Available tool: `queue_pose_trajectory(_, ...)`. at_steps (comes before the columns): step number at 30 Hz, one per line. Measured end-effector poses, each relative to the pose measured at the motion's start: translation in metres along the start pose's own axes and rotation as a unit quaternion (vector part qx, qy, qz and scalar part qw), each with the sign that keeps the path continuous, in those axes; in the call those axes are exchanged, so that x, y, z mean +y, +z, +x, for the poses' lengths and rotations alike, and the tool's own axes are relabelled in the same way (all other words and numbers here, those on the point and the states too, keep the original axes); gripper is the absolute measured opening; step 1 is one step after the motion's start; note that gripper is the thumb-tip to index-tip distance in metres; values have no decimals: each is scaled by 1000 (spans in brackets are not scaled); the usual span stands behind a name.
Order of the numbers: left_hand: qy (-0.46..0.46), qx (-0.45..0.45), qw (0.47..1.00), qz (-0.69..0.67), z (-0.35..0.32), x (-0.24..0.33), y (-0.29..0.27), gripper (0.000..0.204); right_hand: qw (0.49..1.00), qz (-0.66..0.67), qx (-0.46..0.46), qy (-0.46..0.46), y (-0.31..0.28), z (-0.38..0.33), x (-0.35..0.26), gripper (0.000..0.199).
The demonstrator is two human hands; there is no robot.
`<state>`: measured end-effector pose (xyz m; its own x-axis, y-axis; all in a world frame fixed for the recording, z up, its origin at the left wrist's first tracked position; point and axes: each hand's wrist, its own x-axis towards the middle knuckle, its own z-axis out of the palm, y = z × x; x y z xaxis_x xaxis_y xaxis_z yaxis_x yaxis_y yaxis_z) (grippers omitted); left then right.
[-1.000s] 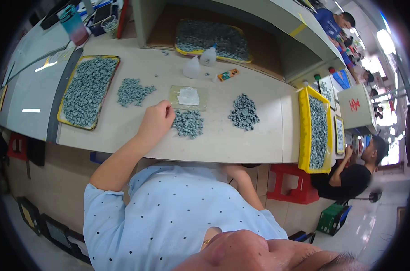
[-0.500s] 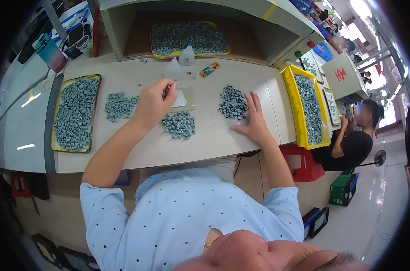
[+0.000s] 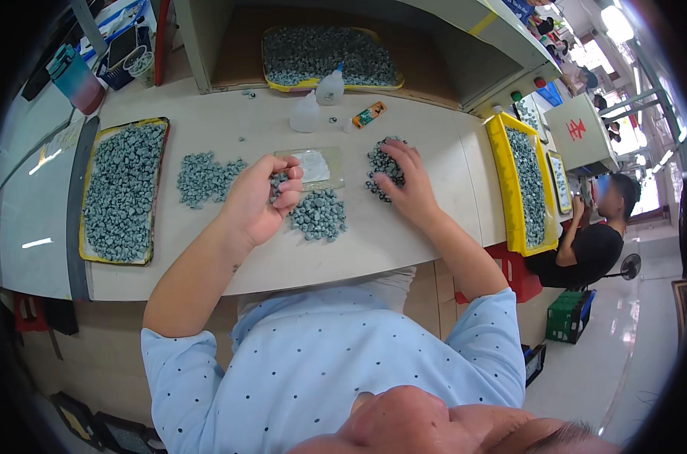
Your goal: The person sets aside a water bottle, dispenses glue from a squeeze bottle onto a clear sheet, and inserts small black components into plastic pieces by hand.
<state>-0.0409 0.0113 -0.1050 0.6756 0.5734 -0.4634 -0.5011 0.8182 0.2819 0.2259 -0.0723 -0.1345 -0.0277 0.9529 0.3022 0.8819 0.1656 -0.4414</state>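
My left hand (image 3: 256, 198) is palm up with its fingers curled in, and small grey-green pieces (image 3: 277, 184) show inside them. They look like small rounded caps or stones; their exact kind is too small to make out. My right hand (image 3: 410, 181) lies over a pile of darker, shinier pieces (image 3: 379, 163), thumb and fingers apart, partly covering it. Just right of my left wrist is a middle pile of grey-green pieces (image 3: 318, 216). Another loose pile (image 3: 205, 179) lies to its left. Beyond my left fingertips, a white sheet (image 3: 313, 166) rests on a clear flat bag (image 3: 334, 168).
Yellow-edged trays full of pieces stand at left (image 3: 124, 193), in the shelf at the back (image 3: 332, 57), and at right, the yellow bin (image 3: 519, 227). Two squeeze bottles (image 3: 305, 113) and a small orange-green packet (image 3: 369, 114) stand behind. A co-worker (image 3: 589, 242) sits at right.
My left hand has turned from a knuckles-up pinch to palm up, lower down. My right hand has moved from beside the dark pile onto it. The view has shifted slightly.
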Motion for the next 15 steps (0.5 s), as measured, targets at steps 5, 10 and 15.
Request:
queue_pose_trajectory(5, 32, 48, 997, -47, 6, 7, -11, 13, 998, 19, -47, 42, -11, 48, 1, 16)
queue_pose_trajectory(10, 91, 45, 995, 15, 16, 10, -6, 11, 979, -18, -194, 58, -9, 71, -3, 17)
queue_pose_trajectory(15, 126, -5, 990, 68, 23, 8, -19, 17, 973, -13, -220, 72, 8, 73, 2, 19)
